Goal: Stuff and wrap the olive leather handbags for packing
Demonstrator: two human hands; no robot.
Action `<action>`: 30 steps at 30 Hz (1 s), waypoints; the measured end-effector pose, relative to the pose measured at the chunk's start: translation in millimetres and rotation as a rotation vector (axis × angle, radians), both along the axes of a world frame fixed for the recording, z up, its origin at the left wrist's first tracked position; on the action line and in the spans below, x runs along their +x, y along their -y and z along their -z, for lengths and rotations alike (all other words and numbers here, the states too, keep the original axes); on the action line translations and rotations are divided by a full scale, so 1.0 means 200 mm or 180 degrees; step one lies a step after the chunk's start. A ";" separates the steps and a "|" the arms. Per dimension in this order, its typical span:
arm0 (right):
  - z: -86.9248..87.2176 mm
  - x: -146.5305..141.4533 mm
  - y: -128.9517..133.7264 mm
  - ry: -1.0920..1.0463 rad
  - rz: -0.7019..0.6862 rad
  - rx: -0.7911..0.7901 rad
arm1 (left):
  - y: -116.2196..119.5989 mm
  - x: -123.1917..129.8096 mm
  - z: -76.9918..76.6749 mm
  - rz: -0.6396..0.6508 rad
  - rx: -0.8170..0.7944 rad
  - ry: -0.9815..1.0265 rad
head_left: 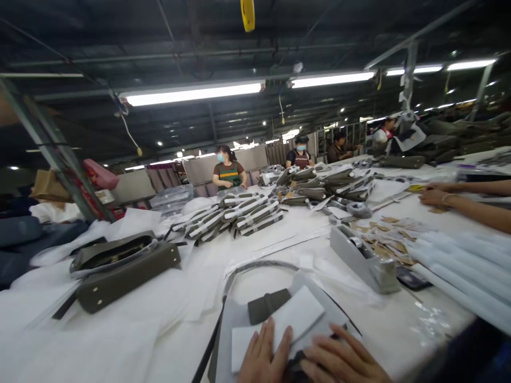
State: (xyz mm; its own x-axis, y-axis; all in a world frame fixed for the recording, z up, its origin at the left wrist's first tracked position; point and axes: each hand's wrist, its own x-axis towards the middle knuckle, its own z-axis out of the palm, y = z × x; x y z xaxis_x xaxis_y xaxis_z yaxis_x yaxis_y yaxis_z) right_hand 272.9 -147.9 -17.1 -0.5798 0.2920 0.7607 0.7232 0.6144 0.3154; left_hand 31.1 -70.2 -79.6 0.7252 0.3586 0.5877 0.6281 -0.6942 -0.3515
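My left hand (265, 354) lies flat, fingers stretched out, on a strip of white foam sheet (301, 314). Under the sheet is a handbag (227, 311) laid on the table near me, its face covered in pale wrapping. A dark olive flap or tab (268, 305) of the bag shows above the foam. The bag's wrapped handle (271, 263) arches away from me. My right hand (341, 356), slightly blurred, rests with spread fingers at the bag's lower right, over a dark part that I cannot make out.
Another olive handbag (128, 276) lies on its side at left. Wrapped bag pieces (239, 213) are stacked ahead. A grey tape dispenser (363, 260), a phone (413, 277) and white foam rolls (471, 271) lie at right. A co-worker's hands (437, 194) reach in from the right.
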 end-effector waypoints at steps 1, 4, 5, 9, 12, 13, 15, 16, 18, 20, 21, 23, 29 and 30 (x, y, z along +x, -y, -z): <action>-0.04 0.02 -0.01 0.0198 0.0156 -0.0159 | 0.03 0.00 -0.04 -0.0032 -0.0132 -0.0049; -0.08 0.07 -0.07 0.0278 0.0330 -0.0742 | 0.12 0.01 -0.15 -0.0331 -0.0604 -0.0183; -0.06 0.08 -0.09 0.0256 0.0263 -0.0906 | 0.14 0.02 -0.17 -0.0392 -0.0711 -0.0181; 0.09 0.12 -0.10 0.0012 0.0199 -0.1237 | 0.20 0.07 -0.24 -0.0524 -0.1100 -0.0220; 0.15 0.11 -0.08 -0.0190 0.0211 -0.1274 | 0.22 0.15 -0.30 -0.0591 -0.1338 -0.0397; 0.15 0.10 -0.08 -0.0231 0.0217 -0.1289 | 0.23 0.18 -0.31 -0.0628 -0.1383 -0.0472; 0.14 0.10 -0.08 -0.0270 0.0231 -0.1312 | 0.24 0.23 -0.33 -0.0696 -0.1374 -0.0567; 0.13 0.09 -0.08 -0.0280 0.0230 -0.1319 | 0.24 0.25 -0.33 -0.0717 -0.1328 -0.0576; 0.10 0.10 -0.08 -0.0288 0.0166 -0.1349 | 0.24 0.26 -0.30 -0.0716 -0.1208 -0.0526; 0.08 0.12 -0.05 -0.0349 0.0044 -0.1437 | 0.24 0.25 -0.27 -0.0690 -0.1123 -0.0424; 0.07 0.13 -0.02 -0.0466 0.0017 -0.1484 | 0.24 0.24 -0.25 -0.0683 -0.1106 -0.0368; 0.07 0.18 0.07 -0.0973 0.0174 -0.1566 | 0.24 0.23 -0.23 -0.0681 -0.1102 -0.0266; 0.11 0.28 0.30 -0.3246 0.1372 -0.2851 | 0.25 0.22 -0.23 -0.0582 -0.1104 -0.0110; 0.12 0.27 0.31 -0.3447 0.1329 -0.3245 | 0.25 0.22 -0.23 -0.0567 -0.1087 -0.0082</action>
State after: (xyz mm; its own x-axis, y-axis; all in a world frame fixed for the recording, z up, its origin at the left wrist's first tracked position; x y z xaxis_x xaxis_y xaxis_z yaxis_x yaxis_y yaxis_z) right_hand 327.7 -209.5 -40.4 0.3516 0.9266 0.1331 0.4906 -0.0613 -0.8692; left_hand 75.7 -119.7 -34.5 0.6468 0.6524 0.3950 0.7435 -0.6548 -0.1360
